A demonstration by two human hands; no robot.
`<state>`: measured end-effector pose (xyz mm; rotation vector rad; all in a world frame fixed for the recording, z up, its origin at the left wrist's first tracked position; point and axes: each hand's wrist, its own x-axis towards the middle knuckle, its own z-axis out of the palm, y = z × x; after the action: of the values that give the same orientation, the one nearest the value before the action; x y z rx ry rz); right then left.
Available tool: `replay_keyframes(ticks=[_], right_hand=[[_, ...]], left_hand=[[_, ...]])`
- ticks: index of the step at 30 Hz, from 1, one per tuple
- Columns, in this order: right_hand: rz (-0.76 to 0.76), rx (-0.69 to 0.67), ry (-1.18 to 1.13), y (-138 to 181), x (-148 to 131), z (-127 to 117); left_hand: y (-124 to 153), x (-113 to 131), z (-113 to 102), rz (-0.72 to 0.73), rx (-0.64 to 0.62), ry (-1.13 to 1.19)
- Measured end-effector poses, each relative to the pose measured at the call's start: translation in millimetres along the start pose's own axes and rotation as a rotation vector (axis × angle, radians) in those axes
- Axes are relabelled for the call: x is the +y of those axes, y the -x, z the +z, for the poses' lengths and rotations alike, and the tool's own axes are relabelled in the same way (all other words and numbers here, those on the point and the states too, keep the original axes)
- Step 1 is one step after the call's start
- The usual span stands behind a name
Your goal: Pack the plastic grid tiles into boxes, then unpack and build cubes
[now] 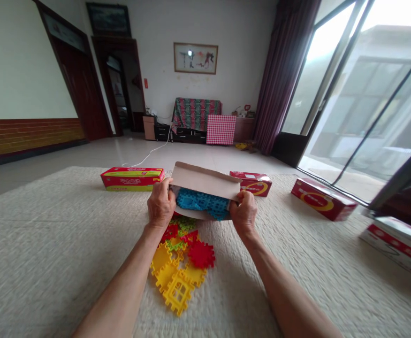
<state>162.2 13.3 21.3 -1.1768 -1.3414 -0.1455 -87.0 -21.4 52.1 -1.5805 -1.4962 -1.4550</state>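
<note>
Between my two hands is a cardboard box (205, 181), tilted with its open side and raised flap toward me. My left hand (161, 204) grips its left end, and my right hand (244, 212) grips the right end. Blue plastic interlocking pieces (201, 202) fill the opening, and some hang over its lower edge. Below the box, on the pale quilted cover, lies a loose pile of building pieces: yellow ones (179, 291) nearest me, a red one (201, 255), and green ones (185, 225) partly under the box.
A red and yellow-green box (132, 179) stands beyond my left hand. Farther right are two dark red boxes, one behind my right hand (262, 184) and another near the window (321, 199). A white and red box (399, 244) sits at the right edge.
</note>
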Motion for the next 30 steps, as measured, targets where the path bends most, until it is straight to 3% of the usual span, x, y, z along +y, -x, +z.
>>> replay_keyframes(ticks=[7, 18, 30], right_hand=[[-0.031, 0.087, -0.066, -7, 0, 9], [0.048, 0.108, -0.128, -12, -12, 27], [0.067, 0.05, -0.141, -8, -9, 58]], left_hand=[[-15, 0, -6, 0.115, 0.184, 0.027], [-41, -16, -14, 0.344, 0.237, 0.013], [-38, -42, -2, 0.219, 0.126, 0.004]])
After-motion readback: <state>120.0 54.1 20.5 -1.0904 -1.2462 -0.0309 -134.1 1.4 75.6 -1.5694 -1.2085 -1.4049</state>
